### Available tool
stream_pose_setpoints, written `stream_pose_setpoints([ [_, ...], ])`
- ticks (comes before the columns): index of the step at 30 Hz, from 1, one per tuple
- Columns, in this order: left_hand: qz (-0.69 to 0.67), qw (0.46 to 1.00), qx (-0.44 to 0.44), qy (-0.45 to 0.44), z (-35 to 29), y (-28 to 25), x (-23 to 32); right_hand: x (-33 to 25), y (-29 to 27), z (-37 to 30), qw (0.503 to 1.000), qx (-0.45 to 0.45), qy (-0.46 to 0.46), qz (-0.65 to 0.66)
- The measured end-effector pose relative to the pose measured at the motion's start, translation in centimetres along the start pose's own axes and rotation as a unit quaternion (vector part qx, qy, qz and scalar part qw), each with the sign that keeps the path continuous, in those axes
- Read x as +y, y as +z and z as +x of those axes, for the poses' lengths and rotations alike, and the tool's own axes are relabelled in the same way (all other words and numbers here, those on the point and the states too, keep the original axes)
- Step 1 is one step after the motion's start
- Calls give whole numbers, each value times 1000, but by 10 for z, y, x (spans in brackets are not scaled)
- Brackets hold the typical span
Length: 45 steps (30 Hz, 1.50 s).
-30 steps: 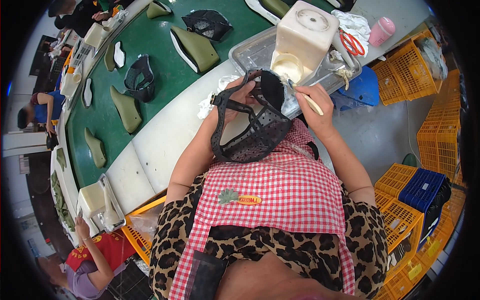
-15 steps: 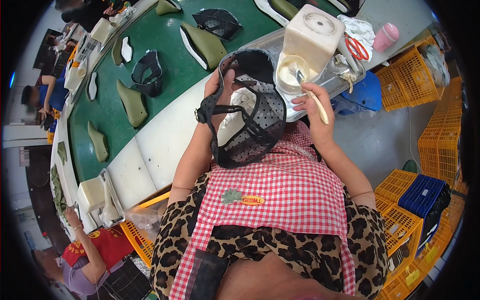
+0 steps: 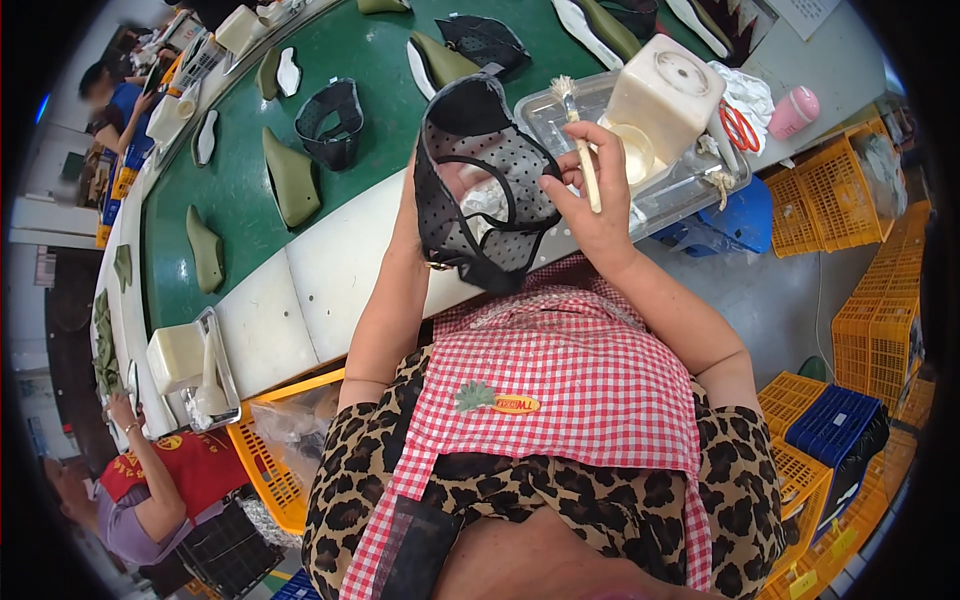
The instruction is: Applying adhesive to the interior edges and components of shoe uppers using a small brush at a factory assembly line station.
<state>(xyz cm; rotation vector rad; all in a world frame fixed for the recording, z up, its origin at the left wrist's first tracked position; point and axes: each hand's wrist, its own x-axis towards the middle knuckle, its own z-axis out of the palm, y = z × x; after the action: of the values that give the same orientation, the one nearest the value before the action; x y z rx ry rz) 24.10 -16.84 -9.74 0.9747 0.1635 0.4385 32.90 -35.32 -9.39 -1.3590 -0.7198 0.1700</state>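
The black mesh shoe upper (image 3: 478, 190) is held up over the near edge of the table (image 3: 330, 270), in front of the person's chest. It looks light, soft and floppy, so it is best taken by its bound rim rather than the thin netting. The left hand (image 3: 425, 215) is mostly hidden inside or behind it; how its grip stands I cannot tell. The right hand (image 3: 590, 205) touches the upper's right edge and pinches a slim brush (image 3: 580, 140), bristles up. Just beyond stand a cream glue pot (image 3: 665, 95) in a clear tray (image 3: 690, 190), with red scissors (image 3: 738, 125). Farther left, green shoe lasts (image 3: 290, 180) lie on the green belt (image 3: 240, 200).
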Motion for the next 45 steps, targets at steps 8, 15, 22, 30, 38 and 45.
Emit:
stream_pose_setpoints([
  [8, 76, 968, -161, -177, -19, -44, -6, 15, 16, -2, 986, -46, -85, -138],
  [15, 189, 954, -156, -170, 1, -38, 15, 17, -6, 23, 981, -45, -111, -152],
  [22, 224, 953, -155, -132, 20, -42, 19, 41, -56, 51, 899, -104, -136, -404],
  [30, 124, 962, -163, -180, 16, -20, 23, 51, -82, 33, 791, -296, -144, -517],
  [38, -26, 971, -169, -170, 29, -28, 21, 7, -152, -9, 900, -285, 119, -309],
  [45, 166, 971, -127, -120, 43, -35, 7, 40, -132, -45, 931, -70, 120, -336],
])
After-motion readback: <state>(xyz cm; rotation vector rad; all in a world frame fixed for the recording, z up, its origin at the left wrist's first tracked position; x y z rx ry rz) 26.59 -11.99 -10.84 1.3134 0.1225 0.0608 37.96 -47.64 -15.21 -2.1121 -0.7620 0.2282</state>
